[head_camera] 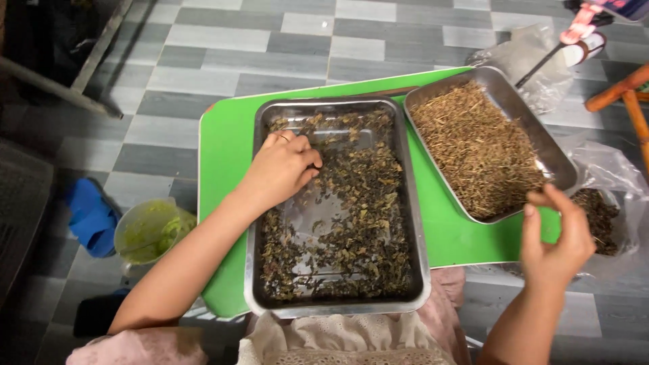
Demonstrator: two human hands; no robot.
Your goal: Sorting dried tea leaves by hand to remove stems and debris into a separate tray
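View from above, looking down at a person's lap and two bare arms over a grey checkered tile floor (223, 47).

At the far left, dark furniture and a slanted grey bar crowd the upper corner. Below lie a blue cloth (88, 216) and a pale green plastic container (145, 233) holding green mush, just beside the left edge of a bright green board (226, 142). Above the board the floor lies bare.

The board rests across the lap, its left corners rounded. On it sits a rectangular metal tray (260, 270) scattered with dark dried leaves (368, 223), patches of bare metal showing between them. The tray's near edge overhangs the board toward the person's white lace clothing.

The left hand (280, 169) reaches into this tray's upper left area, fingers curled together with the tips bunched down on the leaves, as if pinching some; what is between them cannot be made out.

To the right, a second metal tray (564, 165), turned at an angle, holds tan, straw-like dried stems (476, 149). Its far corner hangs off the board.

The right hand (558, 233) hovers just off this tray's near right rim, fingers loosely curved and slightly parted, holding nothing visible.

Clear plastic bags lie at the right: one (527, 61) behind the angled tray, another (608, 203) holding dark leaves beside the right hand. A red-and-white tube-shaped package (585, 37) sits in the top right corner, above orange wooden legs (625, 94).
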